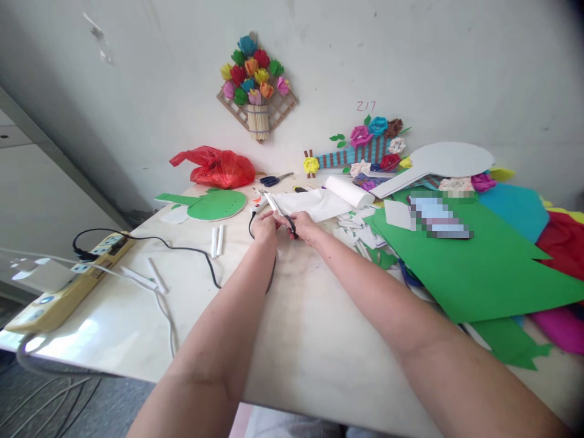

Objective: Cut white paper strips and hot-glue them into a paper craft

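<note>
My left hand [264,225] is closed on a narrow white paper strip [272,202], which sticks up beyond the fingers. Black-handled scissors [291,226] are gripped in my right hand [305,224], right beside the left one. Their blades are partly hidden by the fingers, so I cannot tell whether they touch the strip. Just behind my left hand lies a white corded tool with a red switch [259,205]. A white paper sheet [310,204] with a rolled end spreads out behind my hands. Two short white paper sticks [218,241] rest to the left.
A yellow power strip [73,286] with cords runs along the left edge. Green racket-shaped card [216,205], a red plastic bag [221,169] and navy-handled scissors [274,179] lie further back. To the right are paper scraps [360,231], green sheets [465,274] and a phone [440,217].
</note>
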Available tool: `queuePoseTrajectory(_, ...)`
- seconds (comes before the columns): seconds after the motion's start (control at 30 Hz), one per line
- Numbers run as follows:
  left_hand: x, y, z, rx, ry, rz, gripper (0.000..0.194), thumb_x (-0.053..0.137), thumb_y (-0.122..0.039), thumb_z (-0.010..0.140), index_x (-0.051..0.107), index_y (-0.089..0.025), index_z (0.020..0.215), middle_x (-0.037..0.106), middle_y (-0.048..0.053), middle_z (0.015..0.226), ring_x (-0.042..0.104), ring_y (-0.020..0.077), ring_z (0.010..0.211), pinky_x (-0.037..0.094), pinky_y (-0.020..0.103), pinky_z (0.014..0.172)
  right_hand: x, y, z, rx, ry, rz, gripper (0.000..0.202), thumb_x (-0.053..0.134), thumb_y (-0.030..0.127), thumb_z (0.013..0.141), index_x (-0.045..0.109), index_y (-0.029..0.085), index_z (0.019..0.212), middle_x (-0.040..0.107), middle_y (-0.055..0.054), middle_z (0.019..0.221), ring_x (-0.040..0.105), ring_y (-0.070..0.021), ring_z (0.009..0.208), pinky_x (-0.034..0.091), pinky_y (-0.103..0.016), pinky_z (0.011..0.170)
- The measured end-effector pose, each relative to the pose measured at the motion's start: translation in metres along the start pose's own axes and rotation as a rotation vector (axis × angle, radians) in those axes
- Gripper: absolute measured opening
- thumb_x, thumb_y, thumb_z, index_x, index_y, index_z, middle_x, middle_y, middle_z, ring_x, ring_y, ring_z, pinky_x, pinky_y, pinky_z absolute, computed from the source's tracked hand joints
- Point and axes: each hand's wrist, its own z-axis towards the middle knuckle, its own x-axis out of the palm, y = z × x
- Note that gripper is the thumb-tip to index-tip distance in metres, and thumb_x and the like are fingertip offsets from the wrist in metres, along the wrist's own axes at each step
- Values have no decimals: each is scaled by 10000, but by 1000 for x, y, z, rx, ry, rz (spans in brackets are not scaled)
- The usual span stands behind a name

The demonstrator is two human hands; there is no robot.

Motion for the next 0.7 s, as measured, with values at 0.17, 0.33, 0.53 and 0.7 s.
queuePoseTrajectory(0.17,-1,0,1,21,37,26,140,548,-14,607,538,-153,621,491,-31,496,472,75,441,420,210,504,-4,4,4,15,53,49,423,722,510,597,587,118,686,486,39,458,422,-51,371,354,-164,332)
queuePoseTrajectory(0.33,-1,1,1,26,59,55,129,560,-29,601,554,-153,636,504,-31,516,473,74,461,418,215,516,-7,5,11,14,91,63,390,707,481,636,610,111,713,495,36,457,418,-58,366,351,-174,330)
queuePoseTrajectory(0.53,-4,1,0,26,94,47,120,556,-36,605,558,-148,648,507,-33,526,458,66,469,412,223,542,-5,5,14,29,76,49,345,698,451,658,585,125,662,496,32,449,405,-59,363,345,-187,341)
queuePoseTrajectory(0.7,-4,0,-1,32,105,14,117,556,-30,607,548,-144,632,490,-35,519,450,68,469,402,229,546,-5,3,18,1,75,62,347,706,454,639,564,137,629,452,53,421,369,-53,346,308,-187,328)
